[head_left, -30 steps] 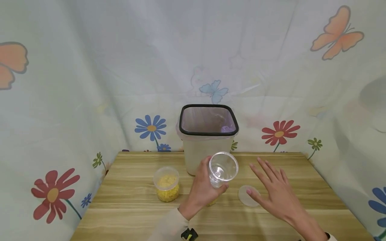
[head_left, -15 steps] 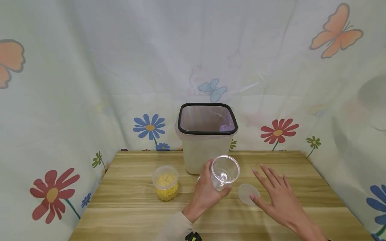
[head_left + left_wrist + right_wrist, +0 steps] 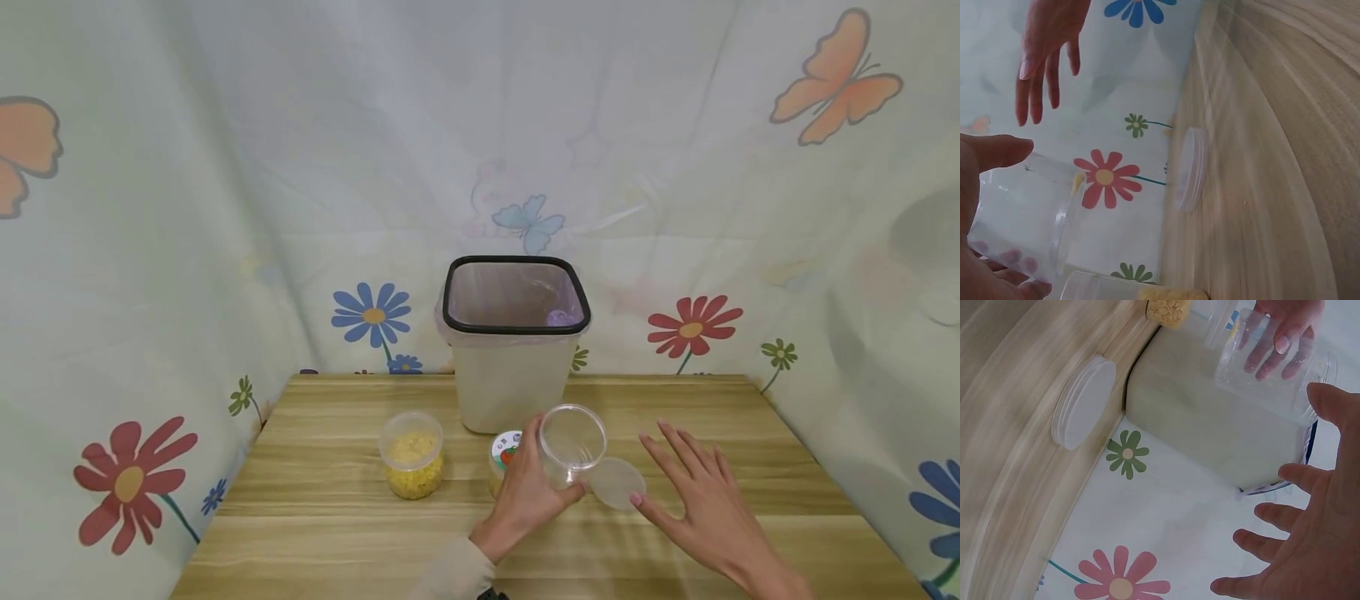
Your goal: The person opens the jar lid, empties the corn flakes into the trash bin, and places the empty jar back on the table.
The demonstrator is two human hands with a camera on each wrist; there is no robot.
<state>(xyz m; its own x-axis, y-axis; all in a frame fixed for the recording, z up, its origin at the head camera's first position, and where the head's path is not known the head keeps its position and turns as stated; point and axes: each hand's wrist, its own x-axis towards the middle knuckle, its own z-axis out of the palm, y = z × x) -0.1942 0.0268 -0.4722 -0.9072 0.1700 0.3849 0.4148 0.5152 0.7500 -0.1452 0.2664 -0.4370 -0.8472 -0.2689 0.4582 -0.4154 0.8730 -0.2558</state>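
1. Left hand grasps clear jar, thumb on near side, fingers round far-left side; mouth faces up. Jar is just left of the lid in head view.
2. Right hand is released: fingers spread, right of jar. Right wrist view overlaps its thumb with the jar rim; head view shows a gap.
3. Both wrist views show the jar raised off the tabletop; head view makes it seem to meet the lid.
4. Right wrist view shows left fingertips through the clear wall; head view hides most of them.
5. Head view alone shows the printed top, with a red picture, of the labelled container; left hand covers its right part.
6. Container with yellow bits sits farther left, apart. Each wrist view crops a container with yellowish contents; can't tell which.
7. Bin stands at the far side, behind the labelled container; right wrist view shows its lower wall behind the jar.
8. Materials: jar smooth transparent plastic; lid round, whitish, translucent, stepped edge, lying flat; bin off-white, rounded-rectangular, black rim, thin purplish liner; tabletop streaky wood grain; backdrop creased fabric-like sheet, flowers and butterflies.
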